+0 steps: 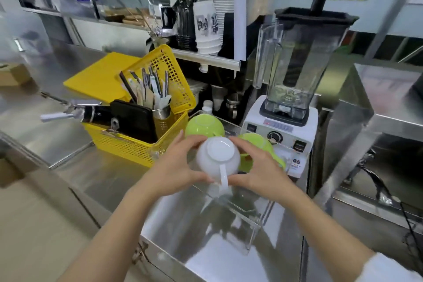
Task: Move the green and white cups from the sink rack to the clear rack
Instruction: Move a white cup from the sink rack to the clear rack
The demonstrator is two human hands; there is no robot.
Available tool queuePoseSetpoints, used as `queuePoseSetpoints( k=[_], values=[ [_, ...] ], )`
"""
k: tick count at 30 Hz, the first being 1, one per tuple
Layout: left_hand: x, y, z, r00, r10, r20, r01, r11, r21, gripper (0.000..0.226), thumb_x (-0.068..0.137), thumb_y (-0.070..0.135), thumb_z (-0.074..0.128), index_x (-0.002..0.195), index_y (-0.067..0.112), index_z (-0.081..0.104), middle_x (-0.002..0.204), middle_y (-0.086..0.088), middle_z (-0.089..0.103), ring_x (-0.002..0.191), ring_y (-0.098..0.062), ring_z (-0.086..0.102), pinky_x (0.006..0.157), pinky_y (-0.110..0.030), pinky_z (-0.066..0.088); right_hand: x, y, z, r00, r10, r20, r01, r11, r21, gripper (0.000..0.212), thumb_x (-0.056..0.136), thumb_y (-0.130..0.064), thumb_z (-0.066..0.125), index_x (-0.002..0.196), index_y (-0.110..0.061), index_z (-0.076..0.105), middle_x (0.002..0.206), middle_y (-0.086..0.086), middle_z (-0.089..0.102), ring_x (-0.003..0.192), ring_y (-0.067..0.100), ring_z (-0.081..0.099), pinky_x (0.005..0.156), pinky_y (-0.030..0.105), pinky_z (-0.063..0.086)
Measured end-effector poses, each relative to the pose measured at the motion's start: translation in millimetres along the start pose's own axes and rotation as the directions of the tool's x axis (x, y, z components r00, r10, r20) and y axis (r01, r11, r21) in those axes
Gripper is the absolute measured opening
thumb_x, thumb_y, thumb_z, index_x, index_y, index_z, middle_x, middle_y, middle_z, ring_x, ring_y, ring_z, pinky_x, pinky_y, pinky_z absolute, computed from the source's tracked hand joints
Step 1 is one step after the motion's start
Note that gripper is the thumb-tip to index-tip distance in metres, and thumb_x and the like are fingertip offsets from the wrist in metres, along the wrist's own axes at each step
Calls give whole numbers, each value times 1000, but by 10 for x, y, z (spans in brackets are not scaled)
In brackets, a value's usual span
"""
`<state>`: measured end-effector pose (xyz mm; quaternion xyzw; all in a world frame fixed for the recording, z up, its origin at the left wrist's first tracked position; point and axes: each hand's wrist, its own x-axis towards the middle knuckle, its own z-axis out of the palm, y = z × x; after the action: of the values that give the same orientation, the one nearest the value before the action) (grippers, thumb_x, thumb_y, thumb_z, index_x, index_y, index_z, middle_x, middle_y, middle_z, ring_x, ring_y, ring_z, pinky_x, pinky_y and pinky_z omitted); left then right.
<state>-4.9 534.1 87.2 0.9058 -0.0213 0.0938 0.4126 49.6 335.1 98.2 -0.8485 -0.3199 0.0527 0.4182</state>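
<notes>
A white cup [218, 155] is upside down, its handle pointing toward me, over the clear rack [242, 217]. My left hand [176, 167] grips its left side and my right hand [258, 167] grips its right side. Two green cups stand upside down in the far part of the clear rack: one [203, 126] behind the white cup, another [258, 142] partly hidden behind my right hand. The sink rack is not visible.
A yellow basket [137, 144] with utensils and a black cream whipper stands to the left, close to the rack. A white blender [283, 126] with a clear jar stands right behind the green cups. A steel box [352, 121] rises at the right.
</notes>
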Motion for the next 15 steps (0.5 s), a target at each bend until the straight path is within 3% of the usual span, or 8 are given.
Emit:
queuePoseSetpoints(
  k=[4, 7, 9, 11, 15],
  values=[
    [45, -277, -133, 995, -87, 47, 89, 996, -26, 91, 41, 55, 78, 124, 35, 44, 129, 8, 52, 135, -27, 31, 113, -53, 22, 219, -63, 222, 999, 26, 42, -26, 1000, -5, 74, 57, -28, 81, 122, -34, 47, 113, -9, 59, 104, 15, 55, 95, 40, 47],
    [80, -374, -215, 990, -85, 109, 87, 996, -12, 85, 44, 53, 76, 122, 34, 47, 126, 10, 54, 131, -19, 38, 117, -43, 3, 345, -83, 329, 995, 55, 84, -52, 998, -35, 70, 56, -32, 81, 117, -34, 48, 110, -2, 63, 99, 20, 59, 90, 43, 49],
    [100, -400, -227, 990, -79, 118, 82, 996, -23, 78, 45, 48, 74, 117, 35, 47, 122, 12, 55, 121, -11, 45, 116, -44, 15, 405, -83, 374, 991, 76, 112, -71, 996, -45, 71, 55, -33, 79, 119, -33, 47, 111, -1, 63, 98, 20, 59, 89, 43, 50],
    [120, -432, -226, 990, -92, 103, 97, 995, -40, 77, 44, 46, 75, 115, 38, 46, 121, 11, 55, 120, -12, 46, 110, -45, 30, 453, -70, 417, 987, 93, 129, -87, 995, -47, 72, 54, -33, 77, 120, -31, 46, 111, -1, 62, 99, 20, 59, 88, 44, 51],
    [146, -561, -180, 992, -105, 63, 109, 991, -75, 80, 43, 45, 79, 117, 35, 49, 119, 12, 57, 112, -6, 52, 101, -40, 43, 505, -48, 431, 986, 90, 140, -80, 994, -77, 69, 62, -23, 78, 122, -28, 45, 113, 0, 62, 100, 20, 57, 90, 41, 50]
  ],
)
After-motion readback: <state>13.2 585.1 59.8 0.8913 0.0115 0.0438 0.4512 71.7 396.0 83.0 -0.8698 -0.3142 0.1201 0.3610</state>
